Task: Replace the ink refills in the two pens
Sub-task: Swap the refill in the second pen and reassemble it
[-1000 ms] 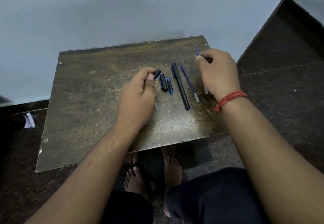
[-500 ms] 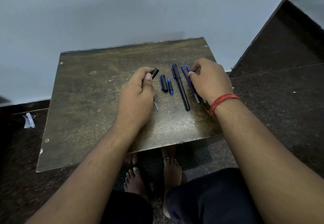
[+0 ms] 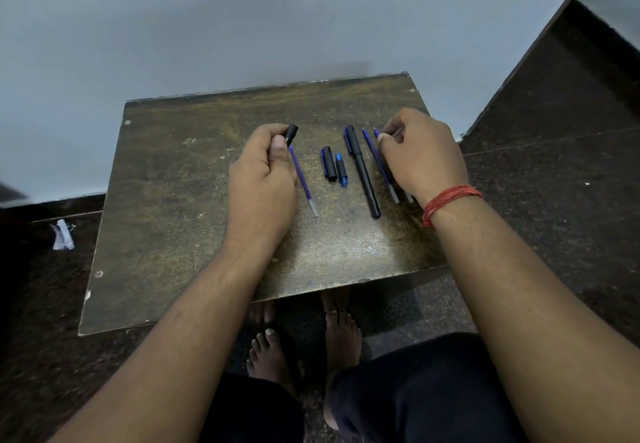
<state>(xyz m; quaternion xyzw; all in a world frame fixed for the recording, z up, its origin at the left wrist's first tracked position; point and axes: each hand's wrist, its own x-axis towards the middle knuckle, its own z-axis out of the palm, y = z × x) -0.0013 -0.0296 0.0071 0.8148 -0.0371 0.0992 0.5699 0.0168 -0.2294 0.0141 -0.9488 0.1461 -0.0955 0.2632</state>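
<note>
My left hand (image 3: 263,179) is closed around a black pen barrel (image 3: 291,132), whose end sticks out above my thumb. A blue refill (image 3: 304,184) lies on the brown table (image 3: 173,200) just right of that hand. In the middle lie a black cap (image 3: 329,163), a small blue-tipped front piece (image 3: 341,170) and a whole black pen (image 3: 362,170). Right of the pen lies a second blue refill (image 3: 379,165). My right hand (image 3: 422,155) pinches a third refill (image 3: 376,131) near its tip; most of it is hidden under the hand.
The small table stands against a pale wall (image 3: 242,26). Dark floor surrounds it, with a scrap of paper (image 3: 62,234) at the left. My bare feet (image 3: 270,349) and knees are below the table's front edge.
My left hand slid left with the barrel, uncovering the refill beside it. My right hand brought its raised refill down flat beside the other refill.
</note>
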